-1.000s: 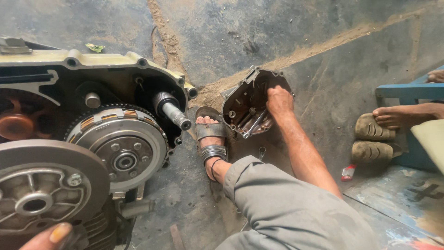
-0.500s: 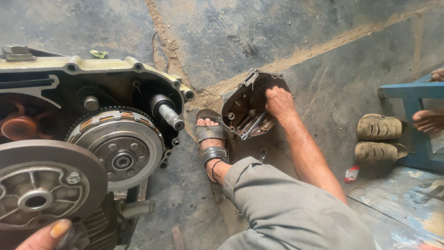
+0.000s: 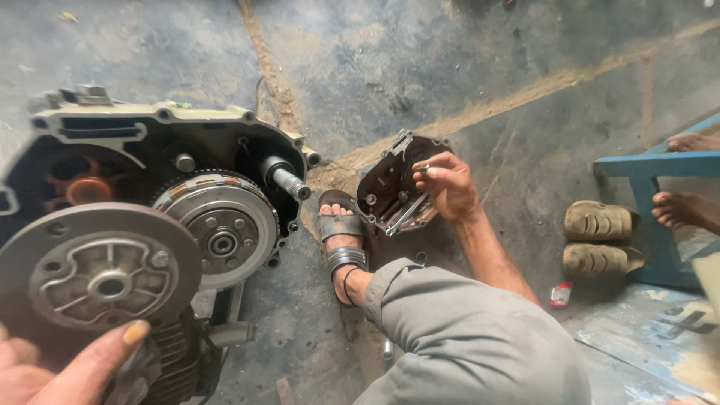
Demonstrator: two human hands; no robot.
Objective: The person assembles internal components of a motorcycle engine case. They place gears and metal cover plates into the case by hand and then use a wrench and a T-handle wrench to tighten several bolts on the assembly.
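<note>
My left hand (image 3: 71,371) sits at the bottom left, its thumb pressed on a round grey metal plate (image 3: 101,274) that it holds in front of the engine. Behind the plate is the open engine case (image 3: 169,135) with its round clutch (image 3: 221,232) and a short shaft (image 3: 289,180) sticking out. My right hand (image 3: 450,187) reaches out over a dark engine cover (image 3: 382,184) lying on the floor and pinches a small bolt (image 3: 424,169) in its fingertips. A wrench (image 3: 405,216) lies in the cover. My sandalled foot (image 3: 341,236) rests between engine and cover.
Another person's bare feet (image 3: 682,206) rest by a blue stool (image 3: 652,169) at the right. A pair of worn shoes (image 3: 600,240) stands beside it. A small red packet (image 3: 560,295) lies on the stained concrete floor (image 3: 420,67).
My right hand has lifted out of the engine cover with a small bolt in its fingers. The round plate in my left hand has come up and nearer.
</note>
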